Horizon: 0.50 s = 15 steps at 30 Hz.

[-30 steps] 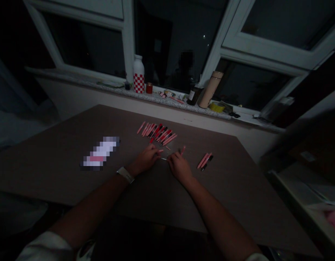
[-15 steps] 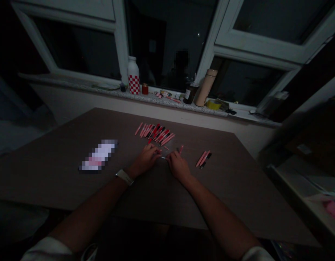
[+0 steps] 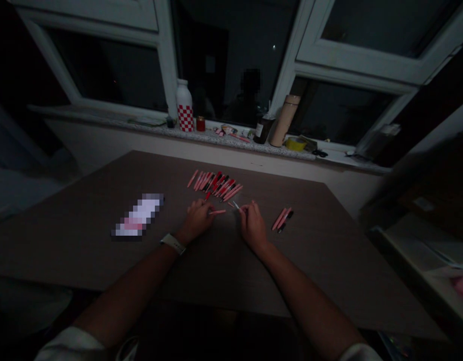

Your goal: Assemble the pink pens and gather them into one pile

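My left hand (image 3: 198,219) is closed around a pink pen barrel (image 3: 218,212), which points to the right just over the table. Across from it, my right hand (image 3: 253,225) pinches a thin pale piece with a pointed end (image 3: 236,205), which looks like a pen refill. The two pieces are apart. A short pink bit (image 3: 230,204) lies on the table by the pale tip. Beyond my hands is a row of pink, red and black pens (image 3: 216,184). A smaller group of pens (image 3: 281,219) lies to the right of my right hand.
A phone with a blurred screen (image 3: 139,214) rests on the brown table (image 3: 103,200) at left. Along the windowsill stand a white and red checked bottle (image 3: 185,108), a small orange jar (image 3: 200,124), a dark cup (image 3: 262,129), a tan flask (image 3: 286,120) and yellow tape (image 3: 295,144).
My hands were close together around a thin pale piece; now they have moved apart, the left holding the pink barrel and the right the pale pointed piece, turned up and away.
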Tool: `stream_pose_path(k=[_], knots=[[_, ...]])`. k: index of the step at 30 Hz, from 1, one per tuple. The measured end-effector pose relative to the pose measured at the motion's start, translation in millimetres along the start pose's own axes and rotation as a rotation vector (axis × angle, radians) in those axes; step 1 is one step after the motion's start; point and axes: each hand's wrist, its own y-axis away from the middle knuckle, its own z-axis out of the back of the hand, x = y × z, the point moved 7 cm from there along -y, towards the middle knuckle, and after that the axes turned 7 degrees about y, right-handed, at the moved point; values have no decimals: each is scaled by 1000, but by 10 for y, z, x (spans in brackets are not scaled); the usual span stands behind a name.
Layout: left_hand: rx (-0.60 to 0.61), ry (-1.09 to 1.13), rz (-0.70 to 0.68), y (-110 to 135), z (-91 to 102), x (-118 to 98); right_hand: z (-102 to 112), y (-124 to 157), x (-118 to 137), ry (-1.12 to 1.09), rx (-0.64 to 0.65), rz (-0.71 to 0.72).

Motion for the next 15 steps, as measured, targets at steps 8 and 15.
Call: stream_pose_path(k=[8, 15], knots=[[-153, 275, -117, -62, 161, -105, 51, 13, -59, -71, -7, -97], [-218, 420, -173, -23, 307, -271, 113, 11, 2, 9, 1, -54]])
